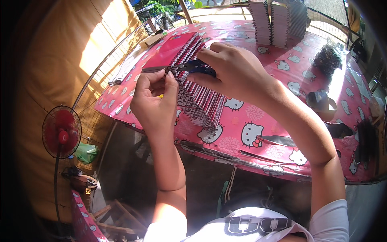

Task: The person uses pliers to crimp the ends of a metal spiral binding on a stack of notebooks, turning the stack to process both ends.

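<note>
My right hand [236, 66] grips dark blue-handled pliers [200, 68], with their jaws pointing left over a stack of spiral-bound notebooks [205, 105]. Right at the jaws, thumb and fingers of my left hand [155, 99] pinch together. What they hold is too small to make out; a thin dark strip [155, 69] sticks out to the left beside the fingertips. The notebooks lie in a slanted row, their coiled edges facing up, with pink and white bands showing. A flat pink cover [163, 54] extends behind them to the left.
Tall stacks of spiral-bound notebooks [279, 26] stand at the back of the pink patterned table [242, 117]. A heap of black coils [327, 60] and a tape roll [331, 105] lie at right. Dark strips [278, 140] lie near the front edge. A fan [62, 135] stands left.
</note>
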Action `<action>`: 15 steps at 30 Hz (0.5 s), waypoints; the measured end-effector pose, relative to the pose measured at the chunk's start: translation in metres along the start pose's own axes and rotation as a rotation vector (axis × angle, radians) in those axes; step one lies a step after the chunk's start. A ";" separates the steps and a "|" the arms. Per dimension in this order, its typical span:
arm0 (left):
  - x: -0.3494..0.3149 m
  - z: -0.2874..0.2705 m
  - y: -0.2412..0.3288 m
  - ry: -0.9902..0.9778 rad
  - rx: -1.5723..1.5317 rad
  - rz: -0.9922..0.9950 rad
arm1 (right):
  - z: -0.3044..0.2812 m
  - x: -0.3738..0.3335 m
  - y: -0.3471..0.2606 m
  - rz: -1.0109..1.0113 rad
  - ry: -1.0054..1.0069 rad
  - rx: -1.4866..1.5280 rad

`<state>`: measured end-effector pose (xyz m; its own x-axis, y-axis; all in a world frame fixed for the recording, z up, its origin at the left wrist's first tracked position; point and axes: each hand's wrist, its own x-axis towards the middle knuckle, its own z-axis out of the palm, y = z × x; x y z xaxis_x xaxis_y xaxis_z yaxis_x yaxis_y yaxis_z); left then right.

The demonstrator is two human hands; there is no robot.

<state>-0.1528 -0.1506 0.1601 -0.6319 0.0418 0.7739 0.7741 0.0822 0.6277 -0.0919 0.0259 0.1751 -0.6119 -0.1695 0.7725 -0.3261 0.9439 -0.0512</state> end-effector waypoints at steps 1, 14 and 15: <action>0.000 -0.001 0.000 -0.005 -0.011 -0.012 | 0.000 0.002 0.001 0.034 -0.035 -0.013; 0.000 -0.003 -0.001 0.031 -0.065 -0.112 | 0.008 -0.012 0.000 0.132 0.042 -0.077; 0.001 -0.001 0.000 0.032 -0.072 -0.104 | 0.009 -0.011 0.000 0.096 0.100 -0.098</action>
<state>-0.1533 -0.1516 0.1606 -0.7083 0.0046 0.7059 0.7059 0.0127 0.7082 -0.0913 0.0259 0.1608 -0.5608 -0.0532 0.8262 -0.1952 0.9783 -0.0695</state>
